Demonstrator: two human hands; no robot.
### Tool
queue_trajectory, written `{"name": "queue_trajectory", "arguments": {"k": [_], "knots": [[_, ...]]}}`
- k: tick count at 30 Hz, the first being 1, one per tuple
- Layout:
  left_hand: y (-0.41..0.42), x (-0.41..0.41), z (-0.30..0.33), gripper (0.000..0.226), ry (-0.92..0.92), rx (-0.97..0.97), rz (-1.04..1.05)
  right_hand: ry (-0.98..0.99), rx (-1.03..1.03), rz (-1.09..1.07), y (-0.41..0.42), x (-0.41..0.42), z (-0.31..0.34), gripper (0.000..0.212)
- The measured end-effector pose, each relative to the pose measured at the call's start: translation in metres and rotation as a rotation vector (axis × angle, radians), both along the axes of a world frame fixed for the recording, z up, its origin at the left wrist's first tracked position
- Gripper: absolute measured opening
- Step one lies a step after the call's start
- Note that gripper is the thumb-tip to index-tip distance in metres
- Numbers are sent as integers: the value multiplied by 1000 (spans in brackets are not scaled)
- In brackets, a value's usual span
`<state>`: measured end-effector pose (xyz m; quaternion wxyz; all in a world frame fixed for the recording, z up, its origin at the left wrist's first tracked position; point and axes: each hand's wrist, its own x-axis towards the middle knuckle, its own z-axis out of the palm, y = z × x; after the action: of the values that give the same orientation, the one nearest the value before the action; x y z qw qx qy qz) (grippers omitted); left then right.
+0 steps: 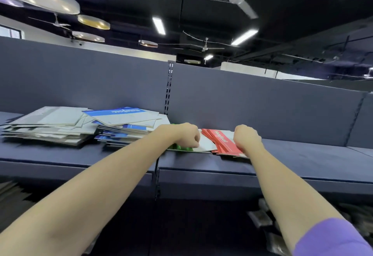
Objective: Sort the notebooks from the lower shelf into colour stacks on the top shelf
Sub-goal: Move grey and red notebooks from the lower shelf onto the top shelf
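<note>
Head view: top shelf already carries grey stack, blue stack, both far left of grip. Left hand curled, pinching white-backed notebook over green stack; right hand curled on red stack. Lower shelf seems still to hold some; sorting well along, not finished.

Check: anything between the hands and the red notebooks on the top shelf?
Nothing visible. The right hand is already on the red notebooks, and the left hand rests at their left edge, over the green notebook.
</note>
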<state>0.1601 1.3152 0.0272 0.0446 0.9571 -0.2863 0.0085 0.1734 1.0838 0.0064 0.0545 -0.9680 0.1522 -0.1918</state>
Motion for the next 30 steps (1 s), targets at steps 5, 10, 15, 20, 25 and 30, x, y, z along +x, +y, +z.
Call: {"name": "queue_trajectory", "arguments": {"k": [5, 10, 15, 20, 25, 30], "knots": [[-4, -7, 4, 29, -50, 102, 41, 37, 54, 52, 4, -5, 0, 20], [2, -16, 3, 27, -69, 137, 37, -71, 140, 90, 21, -19, 2, 26], [12, -38, 0, 20, -107, 53, -122, -215, 177, 79, 40, -46, 0, 25], [20, -73, 2, 20, -106, 0, -286, -281, 218, 32, 60, -95, -11, 22], [33, -107, -15, 15, -48, -111, -457, -308, 299, -80, 79, -150, -32, 18], [56, -139, -59, 15, 62, -146, -554, -226, 353, -118, 108, -192, -73, 10]]}}
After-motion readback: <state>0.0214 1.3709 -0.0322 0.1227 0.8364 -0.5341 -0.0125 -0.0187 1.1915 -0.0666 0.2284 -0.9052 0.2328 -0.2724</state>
